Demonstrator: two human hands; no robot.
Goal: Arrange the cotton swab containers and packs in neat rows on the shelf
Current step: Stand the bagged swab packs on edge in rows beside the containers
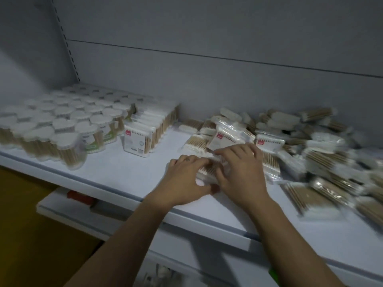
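Pretty sure this is a shop: white retail shelf (pixel 128 175) with a slotted upright (pixel 66 44) and panelled back wall (pixel 207 48), dozens of identical cotton swab containers (pixel 62 125) lined up at its left end, labelled packs (pixel 149 125) beside them, and a lower shelf (pixel 68 214) underneath.

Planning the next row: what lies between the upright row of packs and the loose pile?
In the head view, only bare shelf separates the upright row from the loose pile.
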